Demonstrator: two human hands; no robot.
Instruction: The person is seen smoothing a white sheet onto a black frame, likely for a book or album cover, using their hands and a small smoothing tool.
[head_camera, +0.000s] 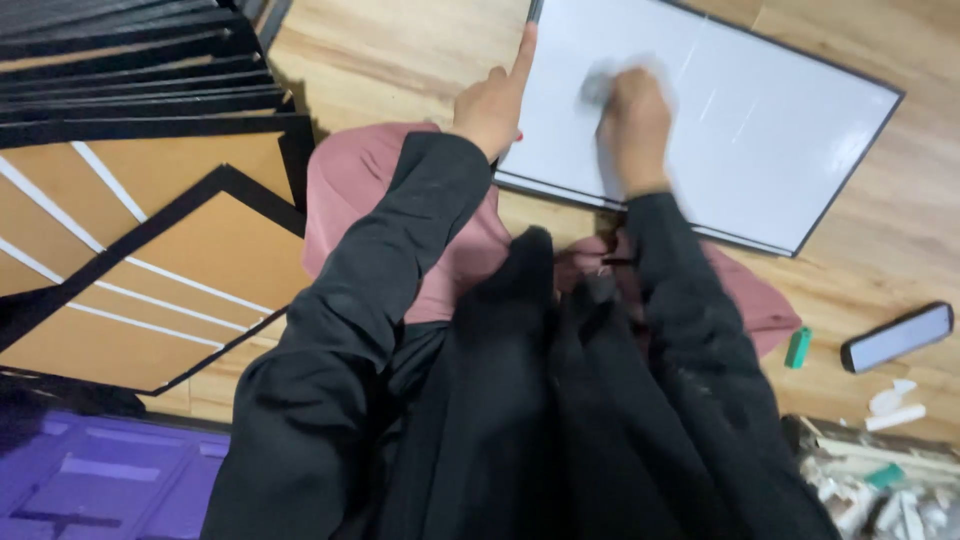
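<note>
wooden floor (400, 50), right hand (635, 125) on whiteboard (760, 130)

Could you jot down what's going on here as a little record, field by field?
Setting: wooden floor, seen from above
Main item: white board with dark frame, lying flat
Left hand: rests on the board's edge, forefinger stretched out
Right hand: blurred, pressing a pale crumpled wad on the board
Clothing: black sleeves, pink cloth beneath
Left side: stack of brown panels with black borders
Right side: phone, small green object
Lower left: purple crate
</note>
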